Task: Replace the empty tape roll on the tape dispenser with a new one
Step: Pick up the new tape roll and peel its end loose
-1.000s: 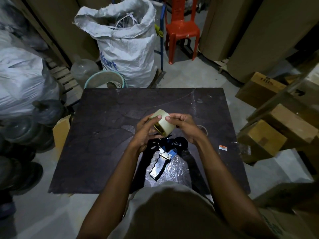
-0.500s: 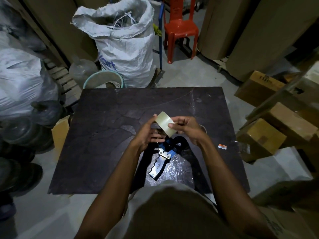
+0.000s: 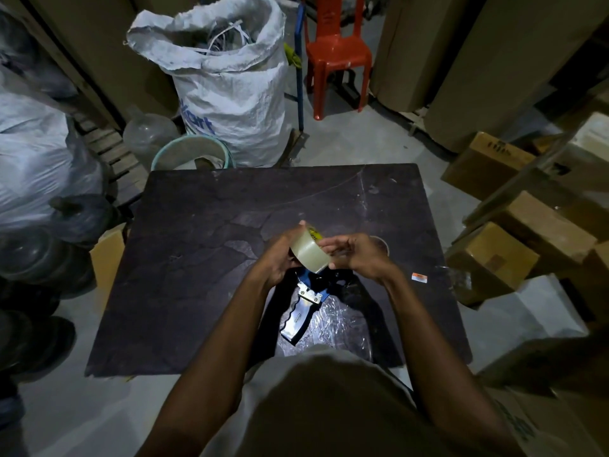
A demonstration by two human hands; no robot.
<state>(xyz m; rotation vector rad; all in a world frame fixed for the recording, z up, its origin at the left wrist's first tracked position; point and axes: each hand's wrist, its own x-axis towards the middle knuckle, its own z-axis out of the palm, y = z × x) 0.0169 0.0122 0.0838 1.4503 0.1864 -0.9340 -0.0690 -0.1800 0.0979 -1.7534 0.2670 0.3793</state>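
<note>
A new roll of clear tape (image 3: 309, 250) is held edge-up above the dark table (image 3: 197, 258), between both hands. My left hand (image 3: 278, 258) grips its left side, thumb on top. My right hand (image 3: 357, 255) pinches its right rim with the fingertips. Just below the roll lies the tape dispenser (image 3: 304, 308), blue frame and shiny metal handle pointing toward me, resting on crinkled clear plastic (image 3: 333, 328). An empty tape core (image 3: 382, 244) peeks out on the table behind my right hand.
A small orange label (image 3: 419, 277) lies on the table at right. Cardboard boxes (image 3: 494, 262) crowd the right side. A white sack (image 3: 227, 77), a green bucket (image 3: 192, 155) and a red chair (image 3: 336, 54) stand beyond the table. Bags pile up at left.
The roll has been turned in my hands, from showing its broad curved face to standing tilted with its edge up. Both hands stayed above the dispenser.
</note>
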